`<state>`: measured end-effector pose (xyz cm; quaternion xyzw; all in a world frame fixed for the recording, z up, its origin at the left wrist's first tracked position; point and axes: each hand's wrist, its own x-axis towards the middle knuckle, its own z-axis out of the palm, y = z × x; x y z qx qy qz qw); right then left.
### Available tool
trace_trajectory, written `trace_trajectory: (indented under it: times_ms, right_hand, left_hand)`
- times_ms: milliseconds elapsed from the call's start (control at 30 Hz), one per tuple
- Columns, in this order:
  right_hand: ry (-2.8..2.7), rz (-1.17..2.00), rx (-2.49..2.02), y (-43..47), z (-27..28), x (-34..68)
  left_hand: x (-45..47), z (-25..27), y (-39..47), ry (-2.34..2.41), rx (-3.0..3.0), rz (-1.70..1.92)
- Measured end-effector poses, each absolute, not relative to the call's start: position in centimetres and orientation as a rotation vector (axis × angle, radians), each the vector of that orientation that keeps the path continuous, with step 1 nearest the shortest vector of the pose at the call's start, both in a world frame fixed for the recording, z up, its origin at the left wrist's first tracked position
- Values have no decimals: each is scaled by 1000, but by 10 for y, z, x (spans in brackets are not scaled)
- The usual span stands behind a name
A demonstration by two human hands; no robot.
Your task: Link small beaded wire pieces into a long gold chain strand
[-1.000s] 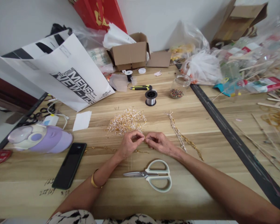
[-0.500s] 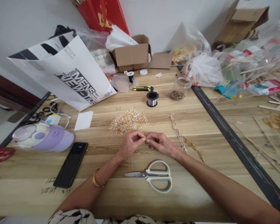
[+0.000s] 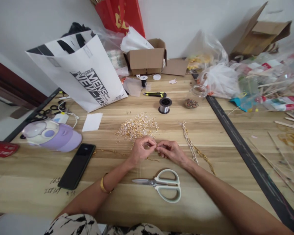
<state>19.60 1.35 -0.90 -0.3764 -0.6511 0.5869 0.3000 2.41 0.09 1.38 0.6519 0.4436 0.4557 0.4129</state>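
Thumb and forefinger of my left hand [image 3: 142, 150] are pinched together, meeting the pinched fingertips of my right hand [image 3: 171, 151] over the table. What sits between the fingertips is too small to make out. Thin clear strands [image 3: 138, 169] hang below my left hand. Just beyond it lies a pile of small gold and clear beads [image 3: 137, 126]. A gold chain [image 3: 112, 151] runs along the table behind my left wrist. White-handled scissors [image 3: 161, 184] lie nearer me, blades to the left. Right of my right hand lie a silver strand [image 3: 189, 142] and a gold strand [image 3: 205, 160].
Behind the beads stand a wire spool [image 3: 164, 106], a box cutter [image 3: 155, 94] and a glass jar [image 3: 194, 98]. To the left are a phone [image 3: 77, 166], a purple bottle [image 3: 56, 136] and a white paper bag [image 3: 83, 71]. Plastic bags [image 3: 219, 80] and a cardboard box [image 3: 147, 60] line the back.
The whole view has shifted slightly, with most things now a little further right. Both hands keep their fingertips together in nearly the same pose.
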Motion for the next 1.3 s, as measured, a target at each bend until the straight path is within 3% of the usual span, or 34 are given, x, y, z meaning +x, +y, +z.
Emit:
trace_trajectory:
  times_ms: [1300]
  right_hand:
    - [-1497, 1665, -1000, 14, -7, 194]
  left_hand:
    - [22, 10, 4, 1144, 1498, 985]
